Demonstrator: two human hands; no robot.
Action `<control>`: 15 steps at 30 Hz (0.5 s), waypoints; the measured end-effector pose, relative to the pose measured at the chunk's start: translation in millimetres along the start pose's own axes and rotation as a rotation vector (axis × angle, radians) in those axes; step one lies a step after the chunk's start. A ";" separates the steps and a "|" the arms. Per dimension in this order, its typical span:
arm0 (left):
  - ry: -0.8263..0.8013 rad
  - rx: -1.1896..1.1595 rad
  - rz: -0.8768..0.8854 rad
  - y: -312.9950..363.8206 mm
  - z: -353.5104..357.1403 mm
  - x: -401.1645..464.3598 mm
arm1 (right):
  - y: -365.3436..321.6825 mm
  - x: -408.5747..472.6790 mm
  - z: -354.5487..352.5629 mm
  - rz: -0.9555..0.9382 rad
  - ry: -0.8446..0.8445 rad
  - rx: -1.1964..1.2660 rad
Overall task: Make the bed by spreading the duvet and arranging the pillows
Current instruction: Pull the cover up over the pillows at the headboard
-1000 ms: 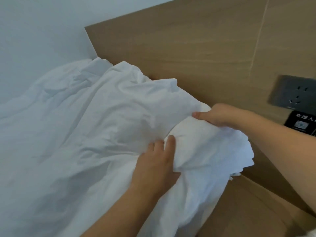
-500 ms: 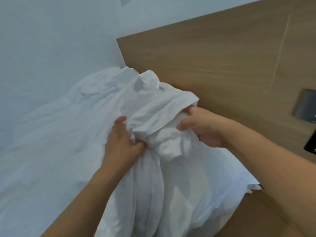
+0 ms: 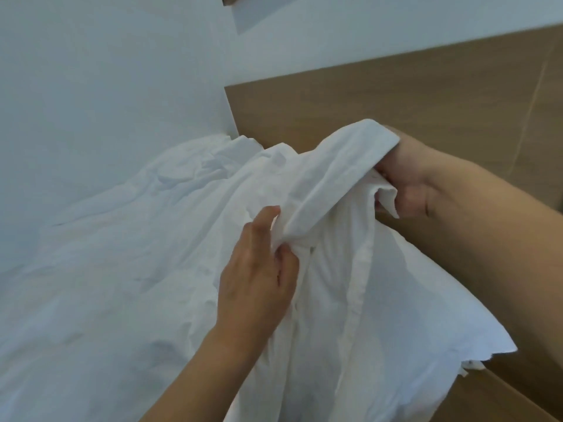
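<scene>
Duvet (image 3: 128, 269): rumpled across bed, top edge bunched and lifted near headboard (image 3: 396, 95) | left hand (image 3: 259, 269): pinching fold | right hand (image 3: 408, 184): gripping hem | Risk: loose pinch slipping mid-pull, leaving edge crooked and creased.

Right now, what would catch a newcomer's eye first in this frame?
Two bare hands working a bunched fold of the white duvet at centre: the right hand grips its raised edge in front of the wooden headboard, and the left hand pinches the fold lower down. The rest lies crumpled toward the white wall.
</scene>
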State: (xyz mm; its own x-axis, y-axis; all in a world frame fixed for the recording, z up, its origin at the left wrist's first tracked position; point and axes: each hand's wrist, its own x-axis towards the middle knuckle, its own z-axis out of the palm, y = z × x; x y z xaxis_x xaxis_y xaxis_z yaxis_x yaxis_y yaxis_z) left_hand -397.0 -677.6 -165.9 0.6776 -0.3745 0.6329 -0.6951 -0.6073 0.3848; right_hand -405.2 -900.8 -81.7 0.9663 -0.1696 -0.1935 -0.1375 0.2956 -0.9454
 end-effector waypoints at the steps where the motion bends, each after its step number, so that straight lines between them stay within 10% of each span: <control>1: 0.023 0.023 -0.013 -0.6 2.2 -0.9 | -3.5 -1.0 1.8 0.023 -0.023 -0.008; 7: -0.008 0.133 0.092 10.1 7.8 -5.8 | -22.7 -14.1 5.2 0.136 -0.179 0.001; 15: -0.093 0.041 0.049 34.3 2.3 -14.2 | -19.1 -23.4 34.3 -0.023 0.144 -0.387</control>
State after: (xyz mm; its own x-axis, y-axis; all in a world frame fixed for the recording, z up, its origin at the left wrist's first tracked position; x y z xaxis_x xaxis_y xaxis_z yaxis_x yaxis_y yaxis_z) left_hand -429.9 -694.8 -163.2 0.6636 -0.4667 0.5846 -0.7189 -0.6141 0.3258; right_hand -417.7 -870.2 -50.2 0.9336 -0.3100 -0.1798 -0.2143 -0.0809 -0.9734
